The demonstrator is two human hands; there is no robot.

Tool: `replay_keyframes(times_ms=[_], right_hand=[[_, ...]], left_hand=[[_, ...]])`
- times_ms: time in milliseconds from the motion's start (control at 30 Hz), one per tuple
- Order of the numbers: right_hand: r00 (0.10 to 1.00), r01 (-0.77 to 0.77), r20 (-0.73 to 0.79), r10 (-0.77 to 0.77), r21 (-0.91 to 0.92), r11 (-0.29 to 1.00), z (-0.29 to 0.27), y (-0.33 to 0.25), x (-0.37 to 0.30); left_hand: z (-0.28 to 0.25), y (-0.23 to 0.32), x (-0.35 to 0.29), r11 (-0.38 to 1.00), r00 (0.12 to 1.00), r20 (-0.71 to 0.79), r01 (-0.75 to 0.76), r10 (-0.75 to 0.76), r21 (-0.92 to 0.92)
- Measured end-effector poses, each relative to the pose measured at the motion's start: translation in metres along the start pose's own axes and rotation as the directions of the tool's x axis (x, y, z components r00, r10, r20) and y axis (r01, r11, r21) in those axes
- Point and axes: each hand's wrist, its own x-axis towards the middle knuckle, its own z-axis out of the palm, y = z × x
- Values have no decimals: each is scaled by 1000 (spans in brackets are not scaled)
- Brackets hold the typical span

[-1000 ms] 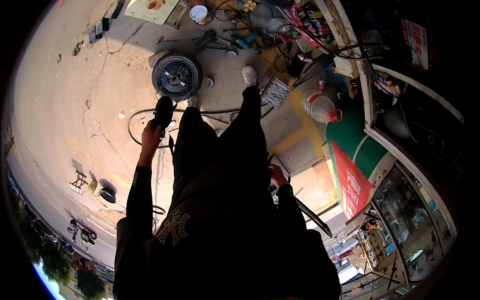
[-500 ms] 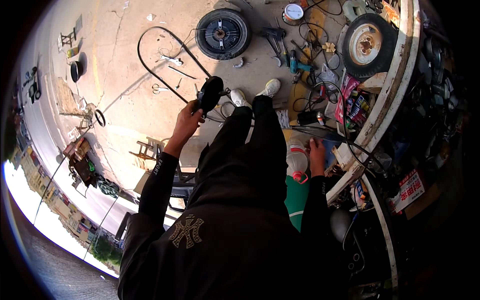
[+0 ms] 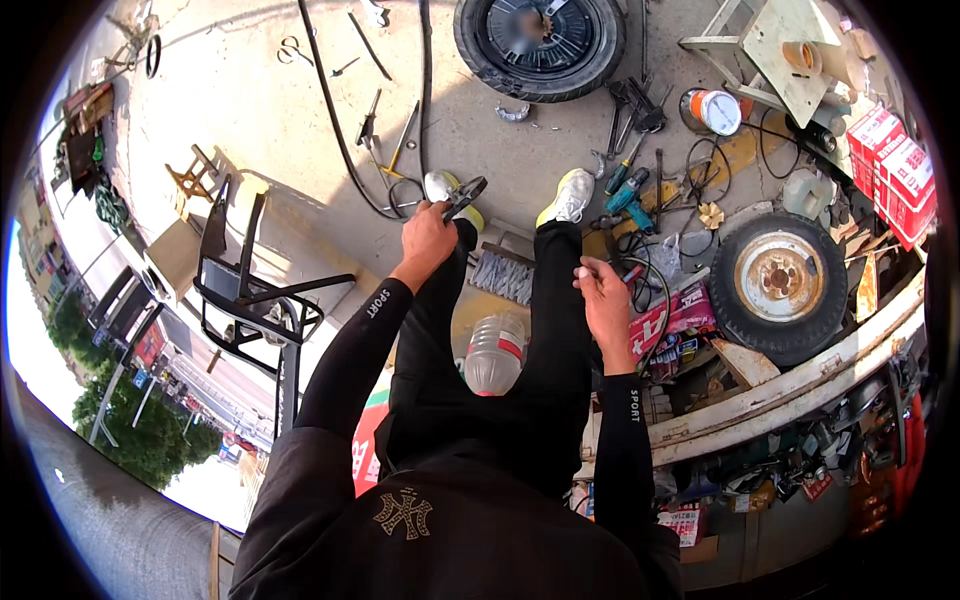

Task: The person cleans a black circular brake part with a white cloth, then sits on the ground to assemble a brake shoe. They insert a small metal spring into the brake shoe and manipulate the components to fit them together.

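Observation:
My left hand [image 3: 428,240], in front of my left shin, is closed on a dark round disc-shaped part [image 3: 465,198]. The part is tilted nearly edge-on, above my left shoe. In front of my right knee is my right hand [image 3: 605,305], its thumb and fingertips pressed together; anything between them is too small to make out. Between my thighs stands a clear plastic bottle [image 3: 495,355] with a red band. On the ground ahead lies a wheel with a black tyre [image 3: 490,72]. A curved silver brake shoe [image 3: 512,113] rests just nearer to me.
A teal cordless drill [image 3: 630,200] and pliers lie right of my feet. A bare tyre [image 3: 330,90] lies ahead left, around hand tools. Farther right are a white-rimmed wheel [image 3: 730,330], a paint can [image 3: 714,112] and a low table [image 3: 785,50]. A black metal frame [image 3: 255,285] stands left.
My view has swung to the right. My right hand has come from beside the bottle to in front of my right knee. The disc-shaped part, still in my left hand, has turned nearly edge-on.

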Motion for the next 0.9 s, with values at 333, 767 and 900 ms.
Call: replay_keyframes(times_ms=[333, 767, 900], right_hand=[[924, 357, 293, -244, -438, 825, 68, 14, 234], [623, 427, 533, 572, -845, 321, 164, 178, 402], [731, 100, 408, 547, -857, 506, 193, 217, 382]], left_hand=[[268, -42, 131, 949, 960, -167, 178, -227, -261], [288, -116, 241, 923, 904, -223, -320, 365, 215], [283, -138, 284, 794, 857, 6, -480, 515, 372]])
